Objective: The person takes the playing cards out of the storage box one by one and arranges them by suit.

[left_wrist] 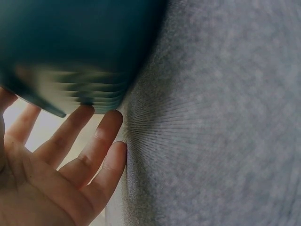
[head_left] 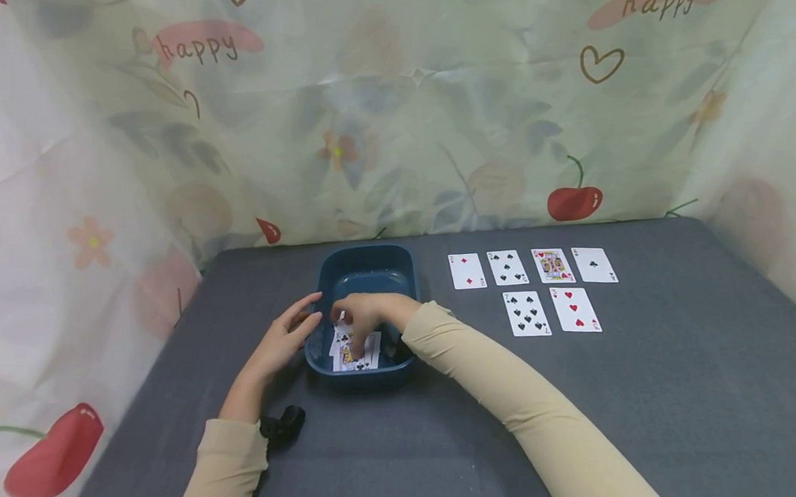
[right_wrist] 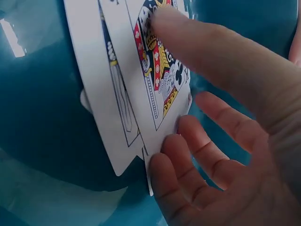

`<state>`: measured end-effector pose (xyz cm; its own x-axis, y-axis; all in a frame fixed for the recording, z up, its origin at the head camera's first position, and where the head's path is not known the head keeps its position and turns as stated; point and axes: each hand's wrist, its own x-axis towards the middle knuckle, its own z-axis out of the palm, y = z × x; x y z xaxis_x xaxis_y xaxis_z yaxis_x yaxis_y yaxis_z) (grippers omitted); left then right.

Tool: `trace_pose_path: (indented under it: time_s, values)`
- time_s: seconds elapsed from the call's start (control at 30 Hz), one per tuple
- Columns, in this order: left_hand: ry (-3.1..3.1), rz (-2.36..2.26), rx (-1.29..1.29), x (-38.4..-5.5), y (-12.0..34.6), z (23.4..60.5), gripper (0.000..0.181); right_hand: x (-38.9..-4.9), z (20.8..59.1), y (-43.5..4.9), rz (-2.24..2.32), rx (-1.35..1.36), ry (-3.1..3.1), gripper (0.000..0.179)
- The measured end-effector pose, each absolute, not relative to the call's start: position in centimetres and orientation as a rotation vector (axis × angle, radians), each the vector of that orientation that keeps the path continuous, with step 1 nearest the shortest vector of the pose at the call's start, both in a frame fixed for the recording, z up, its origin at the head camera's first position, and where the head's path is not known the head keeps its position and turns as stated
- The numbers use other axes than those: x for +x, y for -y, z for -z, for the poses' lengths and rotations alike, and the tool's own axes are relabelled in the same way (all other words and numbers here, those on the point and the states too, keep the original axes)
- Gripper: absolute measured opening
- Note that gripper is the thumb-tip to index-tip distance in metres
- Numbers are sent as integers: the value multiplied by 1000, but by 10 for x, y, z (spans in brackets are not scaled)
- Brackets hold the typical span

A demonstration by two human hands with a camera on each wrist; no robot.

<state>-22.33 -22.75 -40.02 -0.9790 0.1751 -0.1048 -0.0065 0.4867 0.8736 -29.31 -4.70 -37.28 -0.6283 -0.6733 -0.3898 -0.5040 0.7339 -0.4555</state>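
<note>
A dark blue plastic bin point(head_left: 365, 259) stands on the table with several playing cards lying overlapped in its near part. My right hand point(head_left: 368, 317) reaches down inside it. In the right wrist view, its thumb point(right_wrist: 188, 35) presses the face of a king of clubs point(right_wrist: 162, 101), while the curled fingertips meet that card's edge. Another face card point(right_wrist: 106, 117) lies partly beneath the king. At the bin's left side is my left hand point(head_left: 275, 349), fingers extended. The left wrist view has those fingers point(left_wrist: 87, 157) against or very close to the bin's outer wall.
Face-up cards lie in two rows right of the bin: two of diamonds point(head_left: 467, 272), a spade card point(head_left: 507, 268), king of hearts point(head_left: 552, 266), ace of clubs point(head_left: 595, 266); below, seven of spades point(head_left: 526, 314) and three of hearts point(head_left: 575, 310). A patterned curtain point(head_left: 419, 127) hangs behind.
</note>
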Motion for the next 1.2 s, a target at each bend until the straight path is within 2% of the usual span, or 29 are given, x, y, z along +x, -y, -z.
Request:
trace_pose_path:
  time_s: [0.17, 0.4, 0.83, 1.2]
  values:
    - [-2558, -1495, 135, -224, 227, 401, 55, -293, 373, 47, 361, -901, -2416, 66]
    - [-2558, -1500, 140, -224, 227, 402, 55, -292, 370, 47, 325, -877, -2475, 55]
    - [-2565, -1488, 151, -226, 228, 402, 55, -291, 338, 30, 724, -883, -2268, 40]
    - [-2557, -1514, 131, -226, 225, 402, 51, -294, 319, -3, 996, -919, -2311, 30]
